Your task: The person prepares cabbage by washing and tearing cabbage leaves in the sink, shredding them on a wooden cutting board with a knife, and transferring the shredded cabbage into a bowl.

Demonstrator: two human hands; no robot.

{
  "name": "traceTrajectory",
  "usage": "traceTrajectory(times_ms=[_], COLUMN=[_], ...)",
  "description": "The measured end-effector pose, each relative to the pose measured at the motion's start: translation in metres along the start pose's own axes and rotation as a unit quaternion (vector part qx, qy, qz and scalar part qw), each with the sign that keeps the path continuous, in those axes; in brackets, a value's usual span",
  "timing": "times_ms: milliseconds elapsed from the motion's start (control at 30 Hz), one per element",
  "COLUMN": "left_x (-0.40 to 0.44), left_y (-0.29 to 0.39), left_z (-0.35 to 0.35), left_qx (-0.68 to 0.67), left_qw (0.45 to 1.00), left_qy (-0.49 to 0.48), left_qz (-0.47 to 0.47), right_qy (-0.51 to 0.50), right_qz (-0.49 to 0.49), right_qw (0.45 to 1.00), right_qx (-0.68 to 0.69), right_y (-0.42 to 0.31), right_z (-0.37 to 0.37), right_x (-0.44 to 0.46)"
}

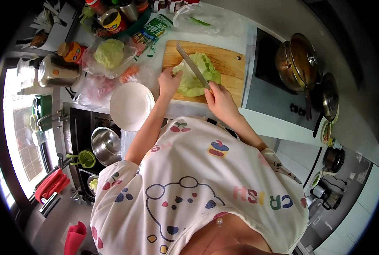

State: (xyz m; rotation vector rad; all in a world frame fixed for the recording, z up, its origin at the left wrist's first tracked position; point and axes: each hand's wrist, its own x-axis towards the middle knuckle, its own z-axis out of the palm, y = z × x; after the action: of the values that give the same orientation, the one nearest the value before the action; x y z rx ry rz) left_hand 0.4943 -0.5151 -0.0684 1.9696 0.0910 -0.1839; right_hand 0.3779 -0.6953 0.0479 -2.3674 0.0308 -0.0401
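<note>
Pale green lettuce leaves [191, 87] lie in a loose pile on the wooden cutting board [226, 60]. My left hand [170, 81] is closed at the pile's left edge, its curled fingers holding a leaf there. In my right hand [221, 100] is the handle of a kitchen knife [190, 63]. Its blade slants up and left across the leaves, with the tip beyond them over the board. Whether the edge touches the leaves I cannot tell.
A white bowl [131, 106] stands beside my left forearm. Behind it are a bagged lettuce head [109, 53] and a green packet [154, 28]. To the right, a lidded pot [297, 61] sits on the stove [269, 95]. A metal basin [105, 145] is in the sink.
</note>
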Motion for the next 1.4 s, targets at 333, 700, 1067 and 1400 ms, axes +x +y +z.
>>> traceTrajectory(times_ms=[333,700,1067,1400], left_x=[-0.003,0.001,-0.002,-0.001], left_y=[-0.008,-0.007,-0.006,-0.004], left_z=[0.01,0.014,0.015,0.014], left_qx=[0.02,0.008,0.04,0.05], left_qw=[0.999,0.999,0.997,0.998], left_qy=[0.02,0.032,0.028,-0.003], left_qz=[0.038,-0.004,0.051,0.036], right_qy=[0.006,0.032,-0.028,-0.108], right_qz=[0.008,0.0,0.033,0.09], right_qw=[1.0,0.999,0.996,0.987], right_qx=[-0.023,-0.013,-0.082,-0.075], right_y=[0.007,0.017,0.021,0.019], right_z=[0.017,0.02,0.025,0.014], right_x=[-0.004,-0.006,0.002,0.022])
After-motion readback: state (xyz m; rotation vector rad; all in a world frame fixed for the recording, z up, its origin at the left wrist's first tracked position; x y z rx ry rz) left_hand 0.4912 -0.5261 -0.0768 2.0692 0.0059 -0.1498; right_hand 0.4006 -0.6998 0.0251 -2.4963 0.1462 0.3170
